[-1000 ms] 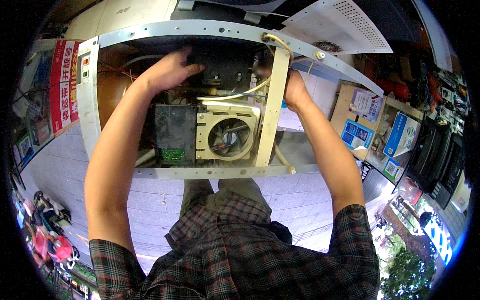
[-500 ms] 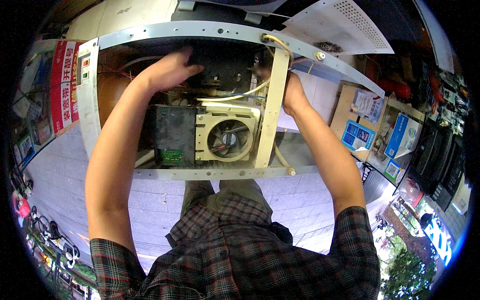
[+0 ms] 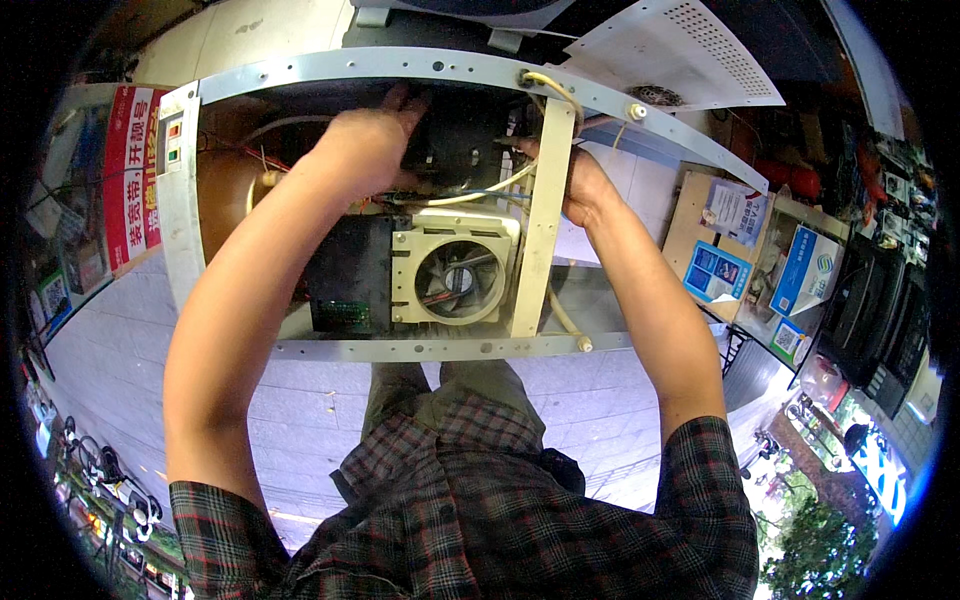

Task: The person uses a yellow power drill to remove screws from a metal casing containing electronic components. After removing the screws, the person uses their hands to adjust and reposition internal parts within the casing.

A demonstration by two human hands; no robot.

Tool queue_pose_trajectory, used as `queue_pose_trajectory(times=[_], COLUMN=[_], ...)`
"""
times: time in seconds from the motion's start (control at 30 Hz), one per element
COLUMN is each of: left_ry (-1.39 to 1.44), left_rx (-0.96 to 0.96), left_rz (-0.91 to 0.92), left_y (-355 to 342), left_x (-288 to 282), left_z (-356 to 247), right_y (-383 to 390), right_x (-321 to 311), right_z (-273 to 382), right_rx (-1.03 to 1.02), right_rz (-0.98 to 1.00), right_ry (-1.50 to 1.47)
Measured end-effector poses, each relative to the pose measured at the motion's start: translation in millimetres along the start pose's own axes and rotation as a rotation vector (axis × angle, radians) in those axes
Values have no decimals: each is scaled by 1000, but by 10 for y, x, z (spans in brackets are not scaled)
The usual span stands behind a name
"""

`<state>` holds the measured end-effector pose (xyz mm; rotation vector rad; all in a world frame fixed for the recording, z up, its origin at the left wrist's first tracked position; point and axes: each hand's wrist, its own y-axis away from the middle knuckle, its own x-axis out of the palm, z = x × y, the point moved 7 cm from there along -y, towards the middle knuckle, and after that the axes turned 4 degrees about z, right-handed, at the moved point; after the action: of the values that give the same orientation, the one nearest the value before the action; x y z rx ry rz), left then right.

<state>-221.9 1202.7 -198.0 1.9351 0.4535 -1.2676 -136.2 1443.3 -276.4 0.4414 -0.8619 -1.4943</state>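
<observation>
An opened machine with a pale metal frame (image 3: 350,67) lies in front of me. My left hand (image 3: 368,145), blurred, reaches inside over a dark panel (image 3: 450,125), its fingers stretched apart. At the right, my right hand (image 3: 585,190) goes behind the cream upright bar (image 3: 545,220); a bit of its fingers shows dimly past the bar, beside the panel's right edge, and whether they grip anything is hidden. Yellowish and blue cables (image 3: 470,197) run below both hands. Nearer to me sit a cooling fan (image 3: 460,281) in a cream housing and a black box (image 3: 350,270).
A perforated white cover (image 3: 680,55) lies beyond the frame at the far right. A yellow cable (image 3: 548,82) loops over the frame's far rail. To the right stands a glass case with a blue and white box (image 3: 808,268). A red sign (image 3: 132,180) hangs at the left.
My left hand has moved right and slightly toward me, over the dark panel. Some of my right hand's fingers now show past the bar; that hand has hardly shifted.
</observation>
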Motion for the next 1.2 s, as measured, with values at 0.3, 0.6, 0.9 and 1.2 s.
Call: queue_pose_trajectory(times=[0.3, 0.6, 0.9, 1.2], left_ry=[41, 82, 260, 418], left_rx=[-87, -1, 95, 140], left_rz=[35, -50, -132, -122], left_y=[-180, -94, -70, -73], left_x=[72, -16, -116, -150], left_z=[-128, -115, -102, -113], right_y=[-61, -39, -20, -72], right_x=[-70, -104, -80, -98], right_z=[-45, -51, -9, -110], right_rx=[22, -31, -6, 41], right_rz=[-9, 55, 2, 63], right_ry=[-157, -142, -82, -205])
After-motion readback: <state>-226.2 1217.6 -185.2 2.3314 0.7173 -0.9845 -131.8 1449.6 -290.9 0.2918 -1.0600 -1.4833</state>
